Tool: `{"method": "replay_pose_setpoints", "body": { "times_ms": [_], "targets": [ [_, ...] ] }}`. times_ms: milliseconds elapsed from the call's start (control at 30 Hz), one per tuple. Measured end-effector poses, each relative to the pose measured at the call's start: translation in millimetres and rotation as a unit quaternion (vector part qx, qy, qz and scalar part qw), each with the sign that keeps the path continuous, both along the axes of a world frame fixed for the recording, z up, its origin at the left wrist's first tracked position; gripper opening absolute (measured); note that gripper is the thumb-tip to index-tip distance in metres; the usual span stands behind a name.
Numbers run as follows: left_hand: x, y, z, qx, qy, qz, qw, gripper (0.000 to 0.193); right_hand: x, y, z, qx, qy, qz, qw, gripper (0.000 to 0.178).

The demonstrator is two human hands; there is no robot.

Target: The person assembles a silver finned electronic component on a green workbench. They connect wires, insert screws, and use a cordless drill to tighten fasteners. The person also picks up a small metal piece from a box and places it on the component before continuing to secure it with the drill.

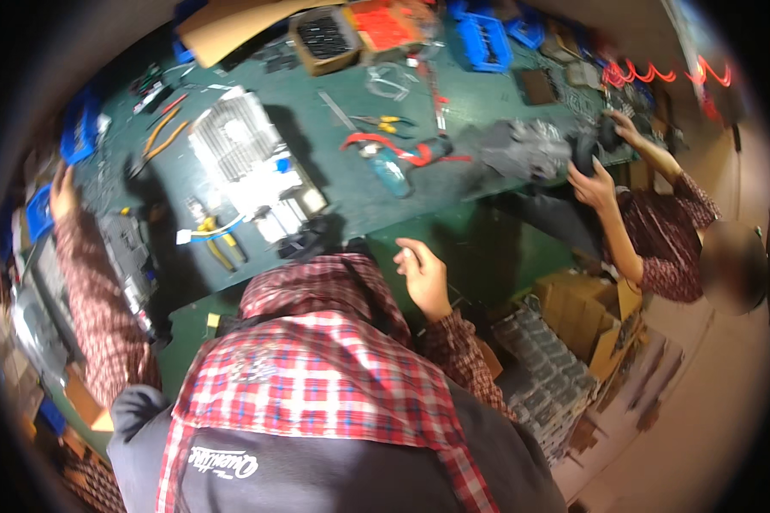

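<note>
My left hand reaches far out to the left, beside a small blue bin. Its fingers look stretched out, and I see nothing held in them. My right hand hovers off the bench's front edge, fingers loosely bent and apart, with nothing visible in it. Between the hands, on the green bench, lies a silver finned metal housing with white parts at its near end. Yellow-handled pliers and a short cable with a white connector rest to its left.
Orange-handled pliers lie at the left. Right of the housing are a teal power tool and yellow-handled pliers. A co-worker's hands touch dark parts at the right. Cardboard boxes stand below the bench.
</note>
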State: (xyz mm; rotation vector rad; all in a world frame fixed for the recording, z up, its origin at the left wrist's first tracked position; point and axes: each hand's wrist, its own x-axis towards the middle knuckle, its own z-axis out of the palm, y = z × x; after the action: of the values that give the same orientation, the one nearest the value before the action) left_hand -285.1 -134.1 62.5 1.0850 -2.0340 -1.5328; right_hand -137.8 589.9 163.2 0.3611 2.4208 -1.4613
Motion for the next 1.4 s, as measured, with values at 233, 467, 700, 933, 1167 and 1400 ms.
{"method": "replay_pose_setpoints", "body": {
  "times_ms": [233, 467, 700, 933, 1167, 1400],
  "targets": [
    [51.2, 105.8, 110.4, -0.031, 0.165, -0.041, 0.985, 0.036, -51.2, 123.2, -18.8, -0.044, 0.055, -0.086, 0.994, 0.021],
    [48.0, 311.0, 172.3, -0.14, 0.085, 0.0, 0.986, 0.032, -115.7, 147.0, -39.5, -0.033, 0.055, 0.01, 0.998, 0.018],
    [108.2, 377.0, 113.4, -0.102, 0.071, 0.052, 0.991, 0.038, -141.9, 67.6, -55.7, -0.07, 0.064, 0.251, 0.963, 0.018],
    [101.9, 441.4, 163.1, -0.313, 0.158, -0.032, 0.936, 0.034, -133.6, 47.7, -68.2, -0.066, 0.094, 0.186, 0.976, 0.019],
    [58.9, 305.2, 79.8, -0.122, -0.016, 0.036, 0.992, 0.081, -88.5, 33.1, -46.4, 0.012, 0.119, 0.132, 0.984, 0.017],
    [21.1, 333.5, 38.8, 0.33, -0.192, -0.163, 0.91, 0.105, -113.5, -88.9, -16.7, -0.056, 0.129, 0.183, 0.973, 0.029]
  ]
}}
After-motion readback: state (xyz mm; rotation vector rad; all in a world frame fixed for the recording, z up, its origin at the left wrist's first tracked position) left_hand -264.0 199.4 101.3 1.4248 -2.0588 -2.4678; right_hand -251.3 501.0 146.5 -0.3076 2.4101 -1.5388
